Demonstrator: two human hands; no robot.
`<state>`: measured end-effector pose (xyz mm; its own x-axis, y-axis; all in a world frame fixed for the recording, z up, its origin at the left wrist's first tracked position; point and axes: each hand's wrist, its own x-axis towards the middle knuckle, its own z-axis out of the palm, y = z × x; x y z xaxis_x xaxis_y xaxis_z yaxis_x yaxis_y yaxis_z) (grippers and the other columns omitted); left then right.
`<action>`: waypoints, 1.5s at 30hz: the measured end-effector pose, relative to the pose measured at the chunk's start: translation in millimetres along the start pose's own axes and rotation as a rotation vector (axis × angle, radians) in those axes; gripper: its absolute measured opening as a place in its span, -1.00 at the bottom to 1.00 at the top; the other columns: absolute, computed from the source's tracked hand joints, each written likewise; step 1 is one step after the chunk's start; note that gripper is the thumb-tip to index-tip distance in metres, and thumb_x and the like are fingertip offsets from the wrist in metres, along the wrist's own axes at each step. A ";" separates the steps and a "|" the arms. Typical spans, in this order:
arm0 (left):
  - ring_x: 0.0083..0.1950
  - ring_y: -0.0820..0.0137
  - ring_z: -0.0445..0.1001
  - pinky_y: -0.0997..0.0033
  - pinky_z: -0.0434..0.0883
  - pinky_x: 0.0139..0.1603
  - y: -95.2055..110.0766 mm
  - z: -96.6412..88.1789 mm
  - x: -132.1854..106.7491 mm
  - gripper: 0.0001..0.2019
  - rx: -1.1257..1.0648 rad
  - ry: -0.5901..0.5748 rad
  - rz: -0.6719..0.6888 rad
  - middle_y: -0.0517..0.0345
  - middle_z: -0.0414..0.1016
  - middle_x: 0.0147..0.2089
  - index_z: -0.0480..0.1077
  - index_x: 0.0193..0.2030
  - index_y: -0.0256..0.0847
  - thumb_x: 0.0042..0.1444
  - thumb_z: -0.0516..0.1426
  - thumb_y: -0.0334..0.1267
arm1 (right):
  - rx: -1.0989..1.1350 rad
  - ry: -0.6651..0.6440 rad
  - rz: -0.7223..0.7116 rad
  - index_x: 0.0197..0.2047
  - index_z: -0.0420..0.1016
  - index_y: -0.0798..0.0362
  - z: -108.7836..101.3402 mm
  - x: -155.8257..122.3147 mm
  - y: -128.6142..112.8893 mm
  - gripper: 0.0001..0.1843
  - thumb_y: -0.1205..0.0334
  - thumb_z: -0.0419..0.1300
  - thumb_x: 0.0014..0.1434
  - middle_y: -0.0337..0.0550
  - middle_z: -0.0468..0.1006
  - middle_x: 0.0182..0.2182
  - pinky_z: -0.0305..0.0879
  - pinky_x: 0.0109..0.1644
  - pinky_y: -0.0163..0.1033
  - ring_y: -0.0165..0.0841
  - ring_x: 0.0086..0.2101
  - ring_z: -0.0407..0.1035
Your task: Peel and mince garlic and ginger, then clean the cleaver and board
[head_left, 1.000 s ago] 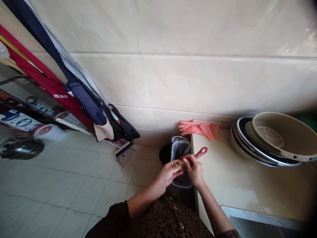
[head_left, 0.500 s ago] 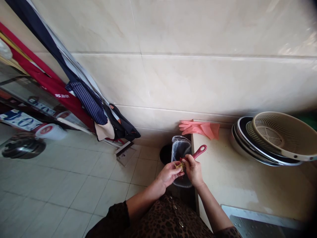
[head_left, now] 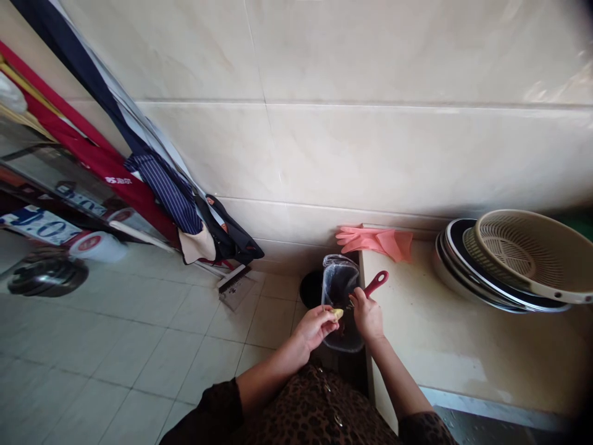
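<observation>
My left hand [head_left: 315, 327] pinches a small pale-yellow piece of ginger [head_left: 338, 314] between thumb and fingertips. My right hand [head_left: 369, 316], closed round a red-handled peeler [head_left: 376, 282], is just to the right of the ginger, with a gap between them. The handle's end, with a hole in it, sticks out above that hand; the peeler's head is mostly hidden by the fingers. Thin scraps show by the right fingertips. Below both hands stands a bin [head_left: 340, 278] lined with a clear plastic bag.
Pink rubber gloves [head_left: 384, 241] lie on the corner of the counter [head_left: 430, 340]. Farther right, a beige colander [head_left: 514, 253] rests on stacked metal basins [head_left: 447, 272]. A sink [head_left: 491, 420] is at the lower right. Aprons [head_left: 162, 191] hang at left, above a dustpan [head_left: 236, 290].
My right hand has drawn the peeler slightly right, away from the ginger. More of the ginger's pale-yellow surface now shows in my left hand, which has hardly moved.
</observation>
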<state>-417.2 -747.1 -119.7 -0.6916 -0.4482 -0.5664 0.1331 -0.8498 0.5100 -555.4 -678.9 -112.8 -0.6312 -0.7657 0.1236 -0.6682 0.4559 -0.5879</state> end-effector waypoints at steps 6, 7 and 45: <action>-0.35 0.48 0.47 0.47 0.42 -0.16 -1.9 5.2 7.2 -0.68 -0.064 -0.047 -0.015 0.15 0.52 -0.36 0.46 -0.37 -0.31 -0.33 0.40 -0.38 | 0.226 -0.040 0.034 -0.30 0.38 -0.02 -15.9 -1.8 -5.2 -0.75 0.01 0.03 0.20 -0.20 0.53 -0.51 0.20 -0.46 -0.31 -0.34 -0.53 0.39; -0.33 0.47 0.48 0.46 0.42 -0.14 -1.9 6.5 7.1 -0.68 -0.065 -0.065 -0.017 0.14 0.52 -0.35 0.47 -0.37 -0.32 -0.33 0.41 -0.37 | 0.327 -0.053 0.031 -0.29 0.37 -0.01 -17.8 -3.1 -7.9 -0.75 0.00 0.03 0.20 -0.19 0.55 -0.47 0.26 -0.42 -0.30 -0.33 -0.50 0.40; -0.28 0.46 0.48 0.48 0.41 -0.14 -6.2 7.6 3.9 -0.76 -0.137 -0.115 0.011 0.06 0.55 -0.26 0.52 -0.30 -0.34 -0.16 0.36 -0.36 | 0.512 -0.100 -0.021 -0.27 0.34 0.00 -18.7 -8.6 -12.9 -0.78 0.02 0.08 0.20 -0.22 0.54 -0.45 0.31 -0.37 -0.32 -0.37 -0.47 0.40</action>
<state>-426.2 -741.5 -120.1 -0.7652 -0.4296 -0.4795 0.2313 -0.8785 0.4180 -548.8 -669.7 -91.3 -0.5621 -0.8234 0.0778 -0.3868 0.1786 -0.9047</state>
